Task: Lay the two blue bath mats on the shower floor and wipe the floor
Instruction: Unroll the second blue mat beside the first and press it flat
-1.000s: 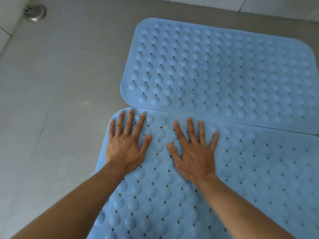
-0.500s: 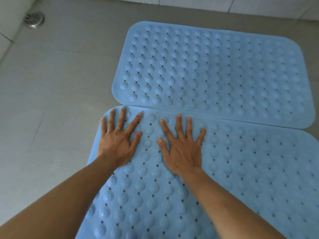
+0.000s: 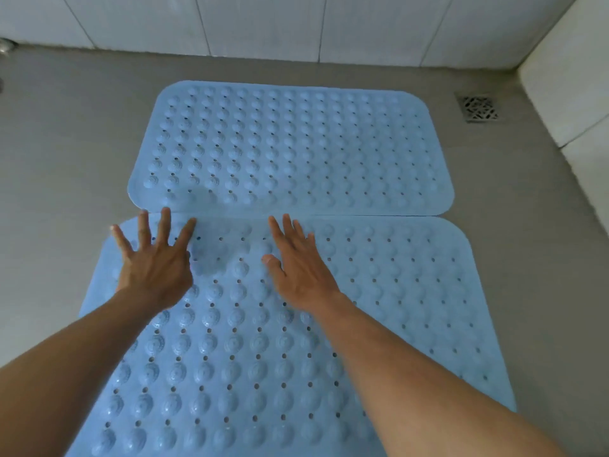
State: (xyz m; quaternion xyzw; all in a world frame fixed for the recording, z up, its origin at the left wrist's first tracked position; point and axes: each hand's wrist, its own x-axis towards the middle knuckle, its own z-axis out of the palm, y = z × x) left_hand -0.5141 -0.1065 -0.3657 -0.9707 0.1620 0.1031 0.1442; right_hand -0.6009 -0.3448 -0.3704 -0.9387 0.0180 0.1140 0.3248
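Observation:
Two blue studded bath mats lie flat on the grey shower floor [image 3: 66,153], long edges touching. The far mat [image 3: 296,146] lies toward the back wall. The near mat [image 3: 412,291] lies under my arms and runs out of the bottom of the view. My left hand [image 3: 155,258] rests on the near mat's far left corner with fingers spread and straight. My right hand [image 3: 296,262] lies flat on the same mat near the seam, fingers straight and close together. Neither hand holds anything.
White wall tiles [image 3: 263,24] run along the back. A white tiled ledge or wall [image 3: 573,77] stands at the right. A square metal drain [image 3: 479,108] sits in the floor at the back right. Bare grey floor lies left of the mats.
The view has tilted up and swung right, so the back wall and a square drain show. My hands have drawn apart on the near mat, the right one sliding rightward.

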